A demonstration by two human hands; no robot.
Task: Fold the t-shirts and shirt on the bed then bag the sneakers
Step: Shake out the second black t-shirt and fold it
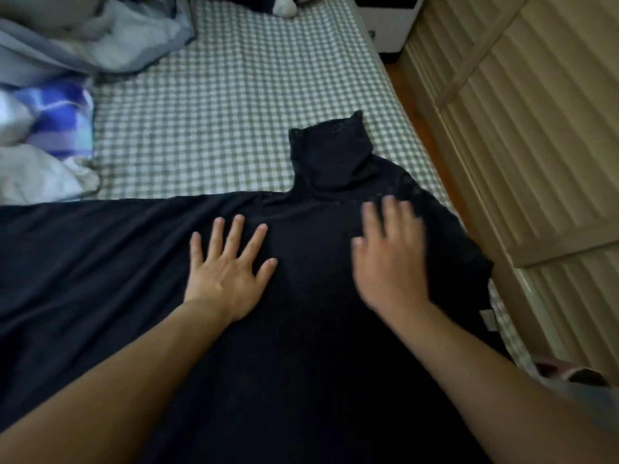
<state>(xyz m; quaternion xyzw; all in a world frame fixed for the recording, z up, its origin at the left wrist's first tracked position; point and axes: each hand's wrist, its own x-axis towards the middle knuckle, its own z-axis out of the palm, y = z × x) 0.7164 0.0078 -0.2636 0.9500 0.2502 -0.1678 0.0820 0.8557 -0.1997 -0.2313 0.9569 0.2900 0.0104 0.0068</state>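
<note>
Black high-necked knit top lies flat on the checked bed; our left hand and right hand press it, fingers spread wide, holding nothing. Uneven smoothing could bunch wrinkles below the collar.

You see one black garment with high neck, spread flat on one bed with checked sheet. Your two hands lie on garment: left hand, right hand, both flat, fingers straight. Bedding heaps at left edge: two, one grey, one blue-white. One slatted wooden door at right. One white cabinet at far end.
</note>
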